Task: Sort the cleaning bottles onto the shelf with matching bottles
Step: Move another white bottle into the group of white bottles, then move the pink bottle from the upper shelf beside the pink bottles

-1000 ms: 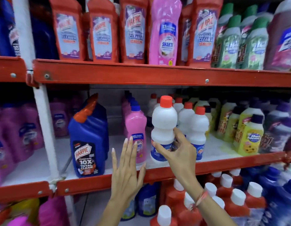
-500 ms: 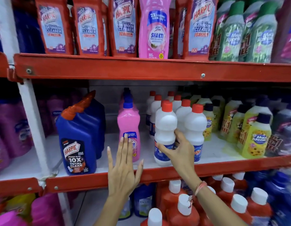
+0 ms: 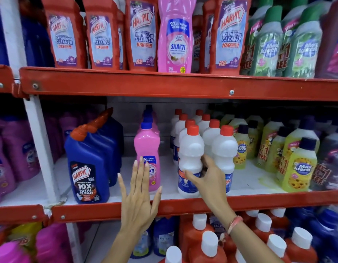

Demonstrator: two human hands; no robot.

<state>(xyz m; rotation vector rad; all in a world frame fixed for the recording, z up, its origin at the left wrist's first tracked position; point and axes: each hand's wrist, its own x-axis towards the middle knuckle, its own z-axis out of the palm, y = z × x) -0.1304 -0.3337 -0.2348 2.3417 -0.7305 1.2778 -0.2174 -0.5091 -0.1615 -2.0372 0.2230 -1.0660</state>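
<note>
From the head camera, the right hand is wrapped around the lower body of a white bottle with a red cap, thumb across the blue label and fingers curled behind, and the bottle stands upright at the front edge of the middle shelf. It sits right at the front of the row of matching white red-capped bottles, touching its neighbour on the right. The left hand is flat and open, fingers spread and pointing up, holding nothing, in front of the shelf's red lip and just below a pink Shakti bottle that stands upright beside the white ones. Further left, a blue Harpic 10X bottle stands at the shelf front. To the right of the white row are yellow Max Kleen bottles. Up on the top shelf, a lone pink Shakti bottle stands among red Harpic Bathroom Cleaner bottles, with green Max Kleen bottles to their right. A pink band circles the right wrist.
</note>
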